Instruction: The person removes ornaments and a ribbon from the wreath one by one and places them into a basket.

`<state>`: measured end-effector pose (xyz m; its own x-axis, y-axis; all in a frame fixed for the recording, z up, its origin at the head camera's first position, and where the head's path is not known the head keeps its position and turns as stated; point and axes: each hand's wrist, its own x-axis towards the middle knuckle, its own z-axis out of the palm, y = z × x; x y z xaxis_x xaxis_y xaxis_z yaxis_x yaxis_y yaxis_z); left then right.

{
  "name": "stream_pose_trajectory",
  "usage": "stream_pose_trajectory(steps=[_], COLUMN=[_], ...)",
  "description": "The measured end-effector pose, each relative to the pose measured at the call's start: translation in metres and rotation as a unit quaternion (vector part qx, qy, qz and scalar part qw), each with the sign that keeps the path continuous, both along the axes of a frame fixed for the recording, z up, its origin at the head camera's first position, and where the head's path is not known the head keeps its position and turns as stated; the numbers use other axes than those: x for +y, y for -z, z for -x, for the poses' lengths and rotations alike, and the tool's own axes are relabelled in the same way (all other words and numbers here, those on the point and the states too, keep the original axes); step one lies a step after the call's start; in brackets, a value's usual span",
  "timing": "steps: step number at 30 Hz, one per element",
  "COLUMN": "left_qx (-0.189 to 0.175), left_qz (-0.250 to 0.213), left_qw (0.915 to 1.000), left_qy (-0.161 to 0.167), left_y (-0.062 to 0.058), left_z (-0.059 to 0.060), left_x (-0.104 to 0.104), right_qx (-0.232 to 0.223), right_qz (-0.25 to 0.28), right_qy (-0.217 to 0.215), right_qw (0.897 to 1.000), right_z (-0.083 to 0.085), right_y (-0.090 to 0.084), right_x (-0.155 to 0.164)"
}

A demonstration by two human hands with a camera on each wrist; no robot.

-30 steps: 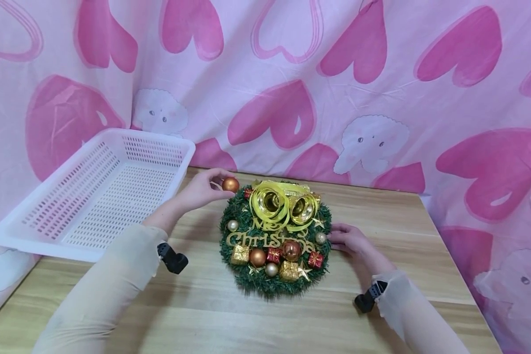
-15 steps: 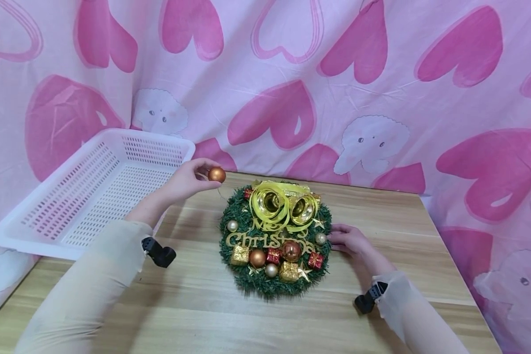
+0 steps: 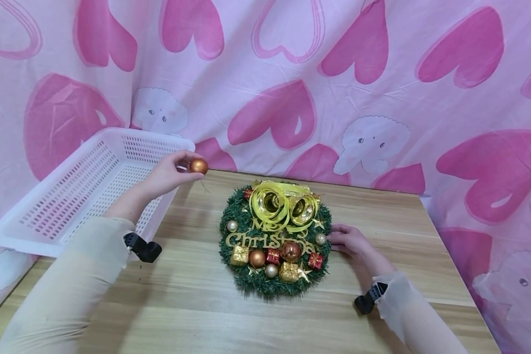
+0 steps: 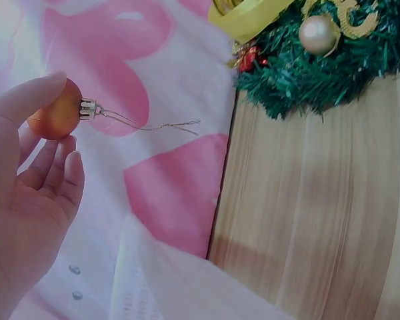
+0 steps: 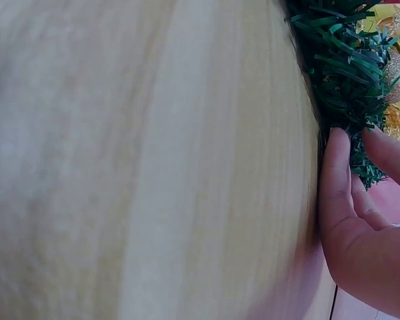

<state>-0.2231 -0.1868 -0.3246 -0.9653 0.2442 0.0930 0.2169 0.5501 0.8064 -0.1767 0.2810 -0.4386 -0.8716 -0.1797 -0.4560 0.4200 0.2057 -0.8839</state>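
A: Where do we see the copper ball (image 3: pixel 198 166)?
B: We see it raised in the left hand (image 3: pixel 165 173), pinched between the thumb and the fingertips, apart from the wreath. A thin cord (image 4: pixel 140 127) trails loose from its metal cap.
A: What do we note of the wreath (image 3: pixel 274 289)?
B: We find it flat on the table (image 3: pixel 212 309), bearing yellow-ribboned bells (image 3: pixel 272 203), gold lettering (image 3: pixel 258 240), small balls, gift boxes and stars.
A: And the right hand (image 3: pixel 353 242)?
B: We observe its thumb and forefinger pinching the greenery at the wreath's edge; we cannot tell how the hidden fingertips lie.
A: What lies farther out?
B: We see a white slotted basket (image 3: pixel 24 247), its far right corner near the ball, and behind everything a pink cloth (image 3: pixel 265 71) printed with hearts.
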Motion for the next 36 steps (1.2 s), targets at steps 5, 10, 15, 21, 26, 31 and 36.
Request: stream_pose_trajectory(steps=[5, 10, 15, 21, 26, 31, 36], left_qx=[-0.003, -0.006, -0.003, -0.001, -0.01, -0.006, -0.017], left_qz=[0.006, 0.016, 0.022, 0.031, 0.033, 0.024, 0.029], left_qw=[0.9996, 0.9986, 0.9978, 0.9966, 0.9957, 0.9956, 0.9949], left_qy=[-0.028, -0.049, -0.062, -0.076, -0.086, -0.091, -0.095], left_y=[-0.001, -0.003, -0.005, -0.007, -0.004, 0.001, 0.0], left_z=[-0.001, -0.001, -0.004, -0.006, -0.007, -0.006, -0.009], left_x=[-0.01, -0.021, -0.031, -0.043, -0.053, -0.059, -0.064], right_qx=[-0.004, -0.005, 0.001, 0.002, 0.002, 0.002, 0.004], right_qz=[0.001, -0.004, -0.002, 0.0, -0.003, -0.003, 0.009], right_qy=[0.003, 0.002, -0.003, -0.002, 0.0, 0.001, 0.001], right_qw=[1.0, 1.0, 1.0, 1.0, 1.0, 1.0, 1.0], right_z=[0.0, 0.001, 0.001, 0.001, 0.001, 0.001, 0.001], right_y=[0.001, 0.001, 0.002, 0.003, 0.003, 0.004, 0.004], right_x=[0.001, 0.001, 0.001, 0.001, 0.001, 0.002, 0.002])
